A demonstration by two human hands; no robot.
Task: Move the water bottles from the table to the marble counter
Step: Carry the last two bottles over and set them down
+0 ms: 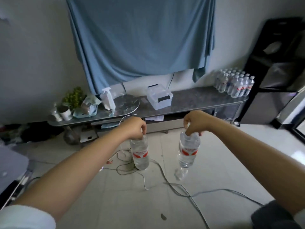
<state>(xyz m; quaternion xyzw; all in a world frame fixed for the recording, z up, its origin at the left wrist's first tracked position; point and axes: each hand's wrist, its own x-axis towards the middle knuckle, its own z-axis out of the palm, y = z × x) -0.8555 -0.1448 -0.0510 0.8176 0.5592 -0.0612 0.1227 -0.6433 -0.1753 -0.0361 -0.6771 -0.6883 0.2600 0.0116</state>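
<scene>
Carrying two bottles by their necks, the person faces the counter (pixel 189 100), which runs across the middle of the frame. The left hand (pixel 134 127) pinches the top of the left bottle (pixel 139 151) with curled fingers, and the right hand (pixel 195 122) pinches the top of the right bottle (pixel 188 151) in the same way; both bottles hang in the air above the floor, near the centre of the frame, well apart from the counter. A group of bottles (pixel 234 83) already stands at the right end of the counter, in the upper right of the frame, so the free place for the new ones is probably just beside that group. Some risks I can judge from here. The grip is only at the necks, so a bottle can swing or slip from the fingers if the arms move fast. Cables (pixel 165 176) lie on the floor between the person and the counter, and a foot can catch on them. When the bottles are set down, a swinging base can knock the standing group and tip some over. A clear box (pixel 159 97) sits in the middle of the counter and should be avoided too.
</scene>
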